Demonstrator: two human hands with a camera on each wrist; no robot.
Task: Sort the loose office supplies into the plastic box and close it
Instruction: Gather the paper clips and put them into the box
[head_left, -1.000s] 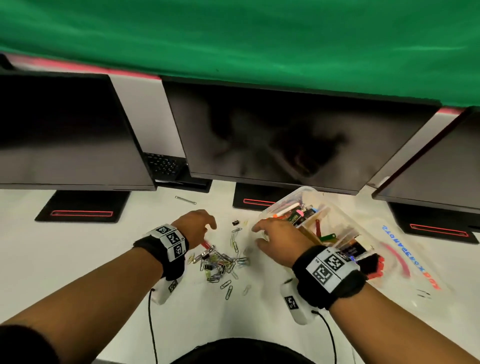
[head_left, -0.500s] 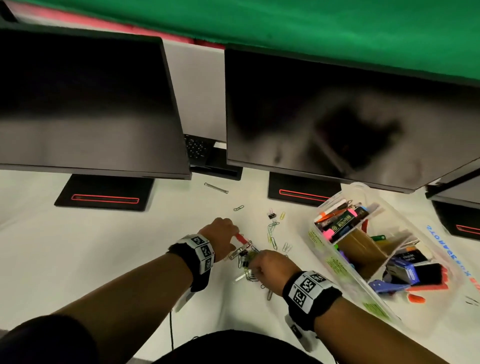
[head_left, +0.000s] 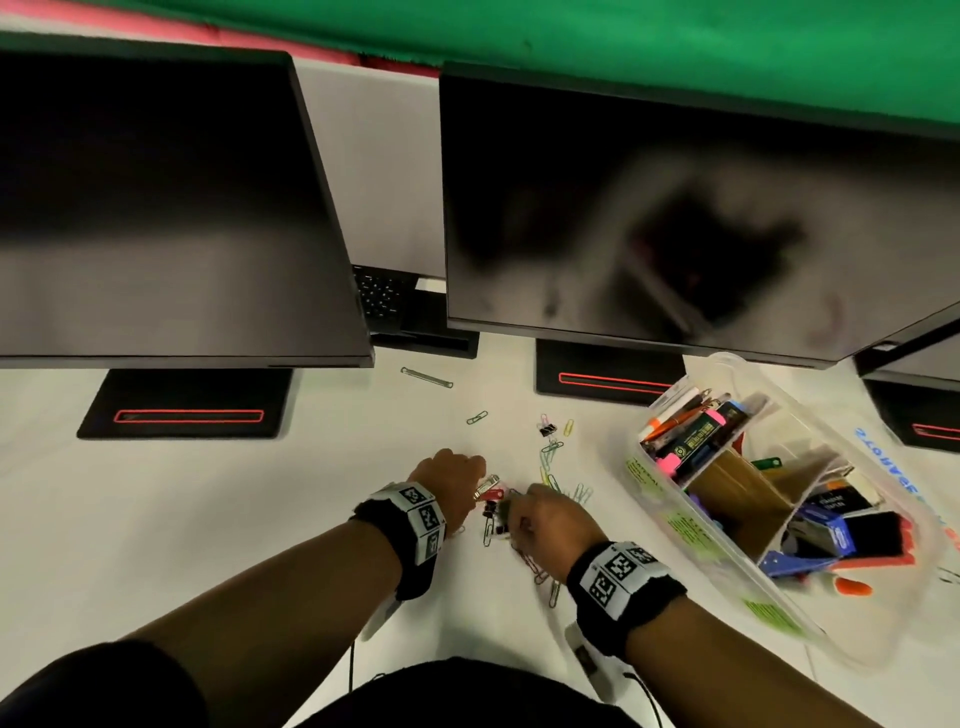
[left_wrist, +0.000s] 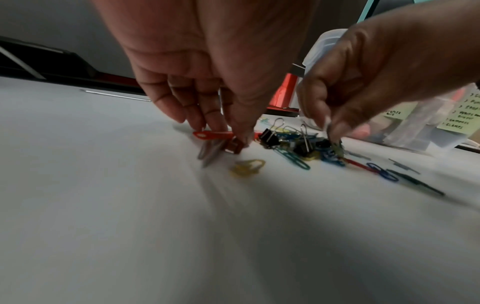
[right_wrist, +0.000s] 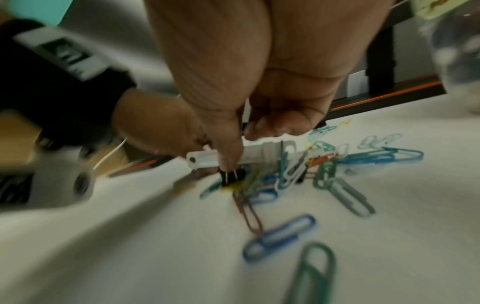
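Note:
A pile of coloured paper clips and black binder clips (head_left: 493, 512) lies on the white desk between my two hands. My left hand (head_left: 478, 478) pinches a red clip (left_wrist: 213, 134) at the pile's left edge, with a silver clip beside it. My right hand (head_left: 514, 519) reaches down into the pile, thumb and finger pinching a black binder clip (right_wrist: 231, 175) next to a white plastic piece (right_wrist: 259, 154). The open clear plastic box (head_left: 670, 519) stands to the right, holding markers, pens and other supplies in compartments.
Two dark monitors (head_left: 649, 208) on black stands (head_left: 182, 410) hang over the back of the desk. More loose clips (head_left: 550, 447) and a long silver clip (head_left: 426, 376) lie behind the hands. A clear lid with blue print (head_left: 878, 447) lies right of the box.
My right hand left the box edge and moved left into the clip pile. My left hand stayed at the pile's left side, closing on the red clip.

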